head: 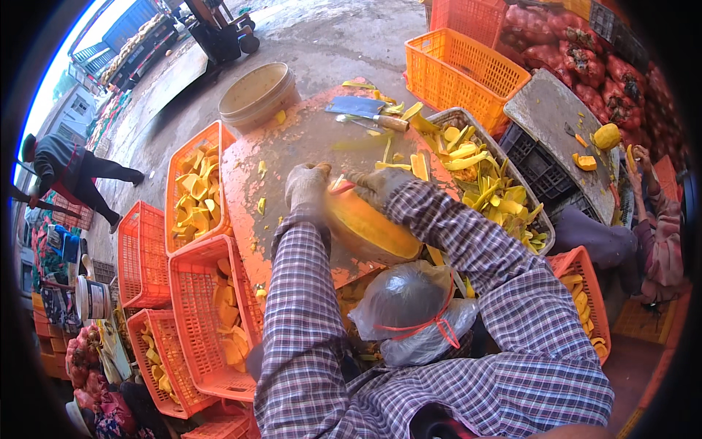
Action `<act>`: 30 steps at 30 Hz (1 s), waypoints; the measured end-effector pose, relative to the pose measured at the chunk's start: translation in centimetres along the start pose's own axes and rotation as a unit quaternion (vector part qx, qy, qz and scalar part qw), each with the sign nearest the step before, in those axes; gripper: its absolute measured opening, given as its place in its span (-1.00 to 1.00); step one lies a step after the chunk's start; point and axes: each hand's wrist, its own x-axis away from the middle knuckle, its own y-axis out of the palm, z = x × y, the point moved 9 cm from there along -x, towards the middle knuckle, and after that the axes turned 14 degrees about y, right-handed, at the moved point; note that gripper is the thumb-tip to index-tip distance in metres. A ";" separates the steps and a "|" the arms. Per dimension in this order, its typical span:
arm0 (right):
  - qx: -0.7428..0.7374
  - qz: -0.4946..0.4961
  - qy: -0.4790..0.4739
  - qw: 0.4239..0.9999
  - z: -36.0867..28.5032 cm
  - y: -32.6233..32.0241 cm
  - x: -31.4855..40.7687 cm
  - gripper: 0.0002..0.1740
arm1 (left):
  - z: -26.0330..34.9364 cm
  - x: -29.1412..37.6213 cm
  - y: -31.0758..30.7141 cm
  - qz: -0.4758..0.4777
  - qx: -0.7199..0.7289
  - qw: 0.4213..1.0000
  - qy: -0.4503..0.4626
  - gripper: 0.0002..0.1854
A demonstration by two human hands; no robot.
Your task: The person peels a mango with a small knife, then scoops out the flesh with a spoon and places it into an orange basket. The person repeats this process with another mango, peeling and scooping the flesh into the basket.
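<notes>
A long peeled orange squash (375, 222), blurred in part, lies tilted across the near side of a worn red-painted table (290, 137). At its far end my gloved left hand (307, 185) is closed against the flesh, fingers partly hidden. My gloved right hand (381, 184) bends over the top of the squash. Between the hands shows a small red and white tool (341, 186), seemingly a peeler in my right hand; its blade cannot be made out. Clear plastic tied with red string (411, 296) covers something dark and rounded below the squash.
A cleaver (354, 105) lies at the table's far side. Peelings fill a crate (540, 219) on the right. Orange crates (214, 324) with cut squash stand left, a bucket (260, 96) beyond. A co-worker's hands (639, 159) are at the right; another person (66, 170) stands left.
</notes>
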 end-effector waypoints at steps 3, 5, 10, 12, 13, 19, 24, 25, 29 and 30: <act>-0.024 -0.020 0.002 1.000 1.7 1.4 0.9 -0.50 | -0.5 -0.1 -0.2 -0.001 -0.023 0.999 -0.029 -0.51; -0.053 -0.008 -0.022 0.998 2.8 1.6 3.0 -0.50 | -0.2 -0.5 0.3 -0.010 -0.031 0.999 -0.022 -0.49; -0.097 -0.055 0.070 0.991 10.1 3.1 14.3 -0.52 | 0.7 -1.1 1.0 -0.019 -0.068 0.997 -0.010 -0.50; -0.086 -0.078 0.105 0.988 12.4 5.1 18.5 -0.52 | 0.1 -1.0 0.8 -0.004 -0.050 0.999 -0.003 -0.49; -0.081 -0.087 0.123 0.985 13.5 5.8 20.0 -0.52 | -0.5 -0.6 0.8 0.021 0.027 0.999 0.007 -0.50; -0.287 0.011 0.125 0.950 15.1 0.5 15.5 -0.46 | -5.6 0.3 0.8 0.082 0.307 0.948 0.022 -0.62; -0.144 -0.136 0.066 0.978 2.9 1.7 0.1 -0.47 | -5.1 0.0 0.3 0.078 0.228 0.969 0.060 -0.62; -0.092 -0.155 0.053 0.982 0.5 2.5 -2.5 -0.46 | -4.8 0.1 0.2 0.076 0.213 0.972 0.068 -0.62; -0.048 -0.199 0.071 0.976 -1.9 4.2 -4.8 -0.46 | -4.6 0.5 0.1 0.072 0.223 0.972 0.028 -0.63; -0.060 -0.175 0.066 0.981 -1.0 3.6 -3.4 -0.46 | -4.2 0.7 -0.1 0.074 0.210 0.974 0.039 -0.62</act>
